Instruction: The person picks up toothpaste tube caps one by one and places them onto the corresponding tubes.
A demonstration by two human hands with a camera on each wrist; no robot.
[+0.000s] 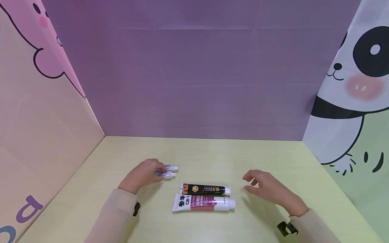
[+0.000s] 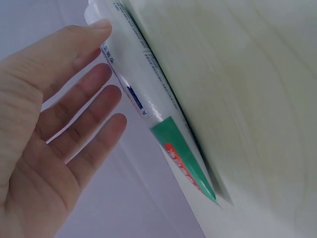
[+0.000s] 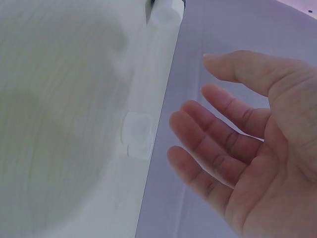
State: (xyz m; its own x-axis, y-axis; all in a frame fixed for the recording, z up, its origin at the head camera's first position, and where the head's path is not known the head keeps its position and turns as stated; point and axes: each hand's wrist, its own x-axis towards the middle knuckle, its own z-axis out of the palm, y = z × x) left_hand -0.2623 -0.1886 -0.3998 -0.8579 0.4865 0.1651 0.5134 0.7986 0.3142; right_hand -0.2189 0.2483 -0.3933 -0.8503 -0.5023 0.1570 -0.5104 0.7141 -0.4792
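My left hand [image 1: 146,173] is at two small white toothpaste tubes at the left, covering their back ends. The rear small tube [image 1: 171,167] and the front small tube [image 1: 166,174] lie side by side, white caps toward the right. In the left wrist view, a white toothpaste tube with a green end [image 2: 143,84] shows beside the hand; the thumb tip overlaps it and the other fingers are spread, loosely bent. My right hand [image 1: 270,187] hovers empty over the table, fingers relaxed, to the right of a black toothpaste tube [image 1: 205,189] and a larger white-and-purple toothpaste tube [image 1: 202,203].
The pale wooden table [image 1: 212,155] ends at a purple back wall [image 1: 200,74]. A pink-figured panel [image 1: 45,118] stands at the left and a panda-printed panel [image 1: 361,141] at the right. In the right wrist view a white cap [image 3: 166,14] shows at the top edge.
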